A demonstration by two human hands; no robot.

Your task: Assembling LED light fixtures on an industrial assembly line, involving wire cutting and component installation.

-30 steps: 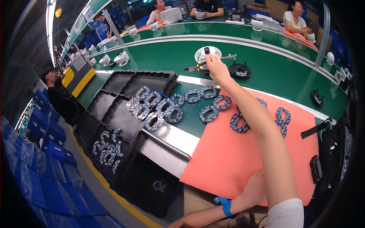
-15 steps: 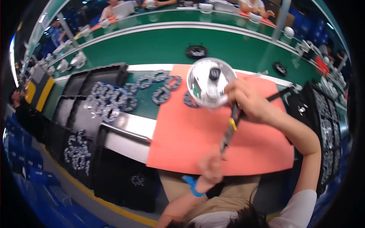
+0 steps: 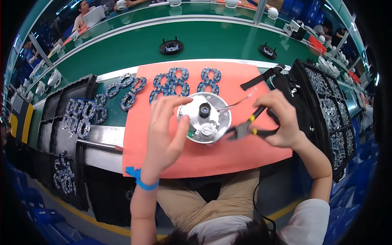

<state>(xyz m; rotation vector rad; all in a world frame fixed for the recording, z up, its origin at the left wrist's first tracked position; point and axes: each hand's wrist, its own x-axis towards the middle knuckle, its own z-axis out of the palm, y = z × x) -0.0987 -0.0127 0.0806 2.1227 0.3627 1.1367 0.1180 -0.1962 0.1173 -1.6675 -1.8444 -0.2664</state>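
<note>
A round white and silver housing [image 3: 222, 118] with a black lens [image 3: 204, 110] in its middle lies on the orange-pink mat [image 3: 163, 161]. A thin cable [image 3: 239, 105] runs from it up to the right. My left hand [image 3: 163, 132], with a blue band at the wrist, is at the housing's left rim, thumb and fingers apart. Whether it touches the rim is unclear. My right hand [image 3: 281, 118] holds pliers [image 3: 243, 130] with black and yellow handles spread apart. Their blurred jaws point left, close to the housing's right edge.
Blue figure-eight circuit boards [image 3: 178, 81] lie behind the housing; more boards [image 3: 77, 116] are heaped on the left by black trays [image 3: 51, 98]. Two black ring-shaped parts [image 3: 171, 47] sit on the green table [image 3: 216, 41]. A black divided tray [image 3: 304, 118] of small parts stands right.
The housing has come down from my raised right hand onto the mat. My left hand has moved up from the pliers' tip to the housing's left side. The pliers now point left. The view has shifted.
</note>
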